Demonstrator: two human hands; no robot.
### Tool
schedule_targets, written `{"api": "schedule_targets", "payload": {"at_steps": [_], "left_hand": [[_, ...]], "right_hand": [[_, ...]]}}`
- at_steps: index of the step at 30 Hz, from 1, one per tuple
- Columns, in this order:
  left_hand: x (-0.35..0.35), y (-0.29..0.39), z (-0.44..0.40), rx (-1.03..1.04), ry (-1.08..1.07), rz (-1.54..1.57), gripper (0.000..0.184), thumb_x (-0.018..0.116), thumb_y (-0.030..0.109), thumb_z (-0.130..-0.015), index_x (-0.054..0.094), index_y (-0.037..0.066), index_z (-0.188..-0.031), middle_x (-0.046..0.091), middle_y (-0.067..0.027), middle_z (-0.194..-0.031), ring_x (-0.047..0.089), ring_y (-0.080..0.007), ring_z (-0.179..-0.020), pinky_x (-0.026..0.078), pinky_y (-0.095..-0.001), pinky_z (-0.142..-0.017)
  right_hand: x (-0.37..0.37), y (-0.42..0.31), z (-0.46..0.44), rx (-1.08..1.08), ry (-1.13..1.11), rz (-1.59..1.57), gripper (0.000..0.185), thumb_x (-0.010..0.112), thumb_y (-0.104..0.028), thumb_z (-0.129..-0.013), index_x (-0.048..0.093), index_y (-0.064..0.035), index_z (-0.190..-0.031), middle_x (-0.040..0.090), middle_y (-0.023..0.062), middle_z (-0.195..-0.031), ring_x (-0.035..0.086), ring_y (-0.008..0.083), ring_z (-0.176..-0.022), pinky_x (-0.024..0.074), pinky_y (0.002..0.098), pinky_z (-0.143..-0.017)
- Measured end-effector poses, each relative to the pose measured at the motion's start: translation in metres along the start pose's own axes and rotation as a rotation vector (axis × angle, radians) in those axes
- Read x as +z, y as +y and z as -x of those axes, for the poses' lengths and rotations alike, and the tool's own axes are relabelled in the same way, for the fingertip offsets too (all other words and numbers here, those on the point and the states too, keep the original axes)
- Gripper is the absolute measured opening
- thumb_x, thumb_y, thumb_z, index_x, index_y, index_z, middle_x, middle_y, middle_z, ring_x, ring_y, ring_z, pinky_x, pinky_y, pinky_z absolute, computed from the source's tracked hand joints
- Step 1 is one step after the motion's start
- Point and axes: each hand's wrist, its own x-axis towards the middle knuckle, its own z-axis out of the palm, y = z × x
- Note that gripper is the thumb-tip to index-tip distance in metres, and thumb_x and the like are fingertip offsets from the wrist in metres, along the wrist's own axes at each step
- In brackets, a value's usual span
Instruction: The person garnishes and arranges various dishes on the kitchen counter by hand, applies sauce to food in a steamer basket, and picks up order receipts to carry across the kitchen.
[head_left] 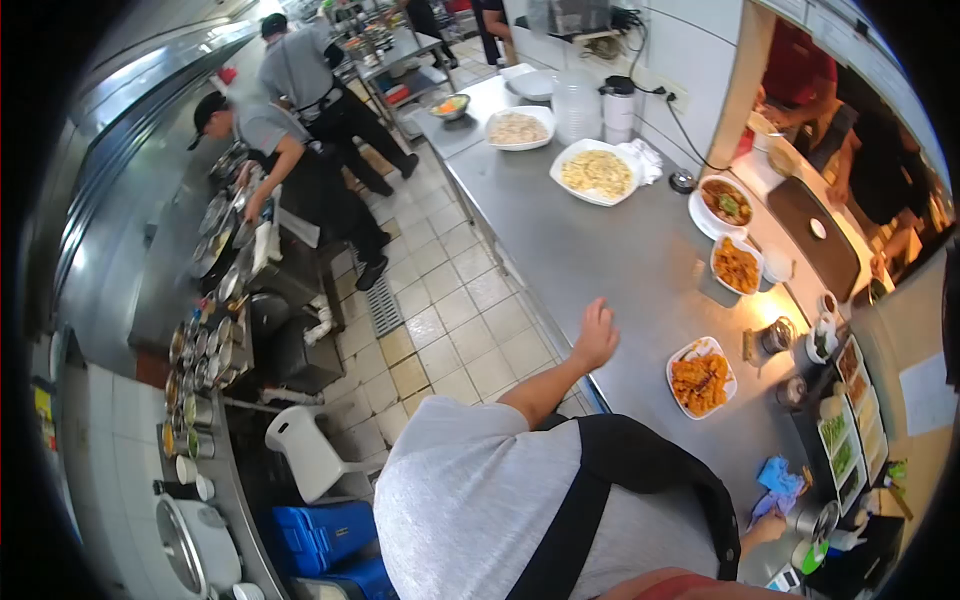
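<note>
Blue and purple cloth (781, 484) lies crumpled on the steel desk (640, 250), touching the person's right hand (767, 526); whether those fingers pinch it or merely rest against it, one cannot tell. The left hand (597, 337) is empty, its fingers loosely curled over the desk's near edge. Beyond the hands, orange food (701, 385) already fills a white dish (731, 385), with more plated orange food (737, 266) and a bowl of soup (728, 203) farther along. Pale yellow food (597, 174) is likewise served. So several portions look done, while the cloth remains bunched, neither spread nor folded; how much work is left does not show. Across the aisle, a co-worker (275, 145) bends over pans.
</note>
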Motion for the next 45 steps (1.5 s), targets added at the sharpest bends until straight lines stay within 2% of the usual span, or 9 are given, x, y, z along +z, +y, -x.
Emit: {"api": "schedule_targets", "payload": {"at_steps": [5,11,20,26,29,31,34,41,45], "left_hand": [[-0.007,0.007,-0.005,-0.026,-0.037,0.03,0.035,0.055,0.012,-0.078,0.04,-0.001,-0.106,0.032,-0.0298,-0.126,0.033,-0.0457,-0.116,0.029,-0.0504,-0.099],[-0.028,-0.016,-0.01,-0.065,-0.051,0.072,0.034,0.054,0.011,-0.079,0.039,-0.001,-0.107,0.03,-0.0289,-0.126,0.032,-0.0454,-0.117,0.028,-0.0488,-0.099],[-0.075,-0.136,-0.124,-0.191,0.226,0.079,0.03,0.052,0.011,-0.081,0.04,-0.005,-0.104,0.039,-0.0275,-0.115,0.041,-0.0419,-0.105,0.034,-0.0457,-0.091],[-0.077,-0.211,-0.232,-0.445,0.325,0.267,0.031,0.048,0.015,-0.088,0.041,-0.008,-0.108,0.048,-0.0235,-0.098,0.049,-0.0357,-0.094,0.039,-0.0405,-0.084],[-0.032,-0.264,-0.266,-0.539,0.365,0.169,0.037,0.047,0.021,-0.09,0.04,-0.009,-0.11,0.054,-0.0202,-0.093,0.055,-0.032,-0.086,0.043,-0.038,-0.075],[-0.035,-0.249,-0.289,-0.852,0.132,0.67,0.037,0.043,0.023,-0.091,0.038,-0.007,-0.111,0.058,-0.0169,-0.088,0.061,-0.0265,-0.072,0.047,-0.0332,-0.063],[-0.029,-0.238,-0.304,-0.98,-0.05,0.833,0.04,0.04,0.026,-0.091,0.03,0.002,-0.121,0.057,-0.0173,-0.097,0.062,-0.023,-0.068,0.05,-0.0351,-0.065],[-0.012,-0.228,-0.302,-0.968,-0.102,0.983,0.036,0.035,0.018,-0.092,0.025,0.007,-0.124,0.056,-0.0182,-0.096,0.063,-0.0261,-0.064,0.056,-0.0347,-0.057],[-0.017,-0.23,-0.3,-0.917,-0.134,0.967,0.038,0.036,0.026,-0.092,0.026,0.006,-0.124,0.056,-0.0184,-0.095,0.063,-0.0268,-0.067,0.054,-0.0366,-0.054]], "right_hand": [[-0.001,-0.003,-0.005,-0.096,0.022,0.287,0.028,0.064,-0.032,-0.073,0.068,-0.0048,-0.079,0.066,0.0151,-0.085,0.064,0.0343,-0.081,0.05,0.0452,-0.072],[-0.005,0.009,0.0,-0.059,-0.086,0.242,0.04,0.061,-0.04,-0.075,0.067,-0.0033,-0.088,0.065,0.019,-0.085,0.063,0.0371,-0.08,0.0496,0.0474,-0.072],[-0.029,-0.032,0.101,0.011,0.504,0.337,0.065,0.06,-0.055,-0.075,0.058,-0.0002,-0.11,0.062,0.0248,-0.091,0.06,0.0403,-0.084,0.047,0.0475,-0.075],[-0.064,-0.146,0.147,0.018,0.582,0.201,0.072,0.062,-0.058,-0.073,0.054,-0.0005,-0.116,0.062,0.0249,-0.093,0.059,0.0409,-0.087,0.0462,0.0478,-0.076],[-0.059,-0.144,0.152,-0.028,0.596,0.107,0.075,0.064,-0.059,-0.071,0.053,-0.0018,-0.118,0.06,0.0244,-0.099,0.058,0.0408,-0.091,0.0464,0.0479,-0.077],[-0.063,-0.139,0.181,0.049,0.609,0.152,0.075,0.064,-0.06,-0.07,0.052,-0.0061,-0.12,0.057,0.0248,-0.107,0.056,0.0402,-0.097,0.0462,0.048,-0.079],[-0.065,-0.157,0.211,0.122,0.654,0.175,0.07,0.066,-0.054,-0.072,0.052,-0.0062,-0.121,0.058,0.0248,-0.1,0.056,0.0407,-0.092,0.0466,0.0481,-0.076],[-0.074,-0.156,0.257,0.194,0.574,0.174,0.071,0.067,-0.052,-0.072,0.051,-0.0038,-0.122,0.06,0.0243,-0.095,0.06,0.0375,-0.084,0.049,0.0448,-0.072],[-0.064,-0.143,0.254,0.185,0.545,0.199,0.072,0.067,-0.053,-0.072,0.05,-0.0043,-0.123,0.059,0.0251,-0.098,0.06,0.0363,-0.085,0.0492,0.0437,-0.073]]}}
